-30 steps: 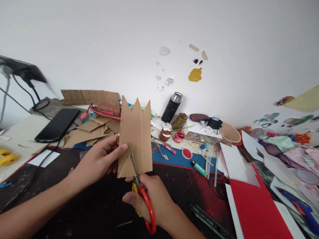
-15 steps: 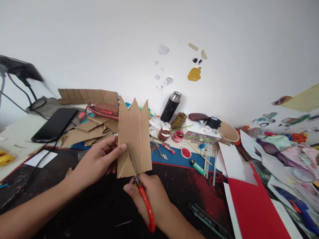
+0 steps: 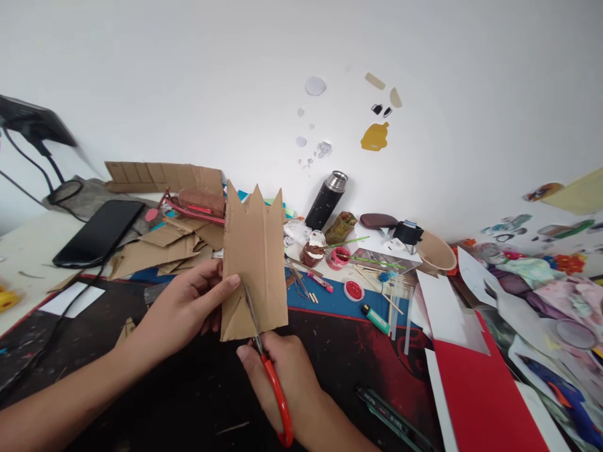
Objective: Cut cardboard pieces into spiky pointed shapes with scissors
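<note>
A brown cardboard piece (image 3: 261, 257), cut into three points along its top edge, is held upright above the dark mat. My left hand (image 3: 193, 298) pinches its left edge, thumb in front and fingers behind. Below the card, my right hand (image 3: 287, 370) is closed round the scissors (image 3: 277, 389), which have red handles. One blade lies across the lower front of the card, slanting up toward my left thumb; the other blade is largely hidden. A crease or cut line runs near the lower left corner.
Cardboard scraps (image 3: 164, 248) and a phone (image 3: 98, 232) lie at the left. Behind stand a black flask (image 3: 326, 201) and paint jars (image 3: 313, 251). A glue stick (image 3: 375, 319), a utility knife (image 3: 391, 414), red paper (image 3: 485, 402) and a blue glue gun (image 3: 560, 389) lie to the right.
The view has shifted slightly. The scissors' visible handle and blade look a little closer together in line, while both hands keep their grip on the cardboard and scissors.
</note>
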{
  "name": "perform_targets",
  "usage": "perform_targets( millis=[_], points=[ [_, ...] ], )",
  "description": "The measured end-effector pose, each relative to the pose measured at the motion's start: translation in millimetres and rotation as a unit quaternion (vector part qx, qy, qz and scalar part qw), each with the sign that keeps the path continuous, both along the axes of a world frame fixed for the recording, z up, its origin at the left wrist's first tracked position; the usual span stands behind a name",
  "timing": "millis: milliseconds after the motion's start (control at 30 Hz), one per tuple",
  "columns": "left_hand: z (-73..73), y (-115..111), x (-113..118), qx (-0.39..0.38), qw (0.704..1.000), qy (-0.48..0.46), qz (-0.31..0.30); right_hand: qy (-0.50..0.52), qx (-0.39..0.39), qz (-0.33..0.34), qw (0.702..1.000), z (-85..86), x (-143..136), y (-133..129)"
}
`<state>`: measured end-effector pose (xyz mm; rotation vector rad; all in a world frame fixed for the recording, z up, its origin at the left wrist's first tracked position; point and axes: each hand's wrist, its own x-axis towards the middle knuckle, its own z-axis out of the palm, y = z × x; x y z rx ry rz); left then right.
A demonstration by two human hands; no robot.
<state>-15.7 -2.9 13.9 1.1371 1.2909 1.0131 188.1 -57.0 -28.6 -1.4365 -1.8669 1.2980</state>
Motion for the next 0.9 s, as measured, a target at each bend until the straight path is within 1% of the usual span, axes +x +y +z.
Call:
perform_targets(
  millis=[100, 333, 533, 600, 767, 900],
  points=[
    [-3.0, 1, -1, -0.002, 1.000, -0.012, -0.001, 0.009, 0.004, -0.005, 1.000, -1.5, -1, 0],
    [-10.9, 1, -3, -0.012, 0.999, -0.029, 0.006, -0.006, 0.012, -0.001, 1.000, 2.2, -3, -1],
    [-8.8, 0, -1, -0.013, 0.999, -0.029, 0.020, -0.031, 0.034, -0.019, 0.999, -4.1, -6, -4],
    [-7.7, 1, -1, -0.013, 0.999, -0.029, 0.019, -0.033, 0.033, -0.011, 0.999, -5.2, -7, -4],
    [-9.4, -1, -1, -0.024, 0.999, -0.030, 0.025, -0.025, 0.022, -0.015, 0.999, -3.9, -7, -3],
    [-10.7, -1, -1, -0.044, 0.998, -0.034, 0.035, -0.017, 0.008, -0.005, 1.000, -1.5, -7, -2]
  ],
)
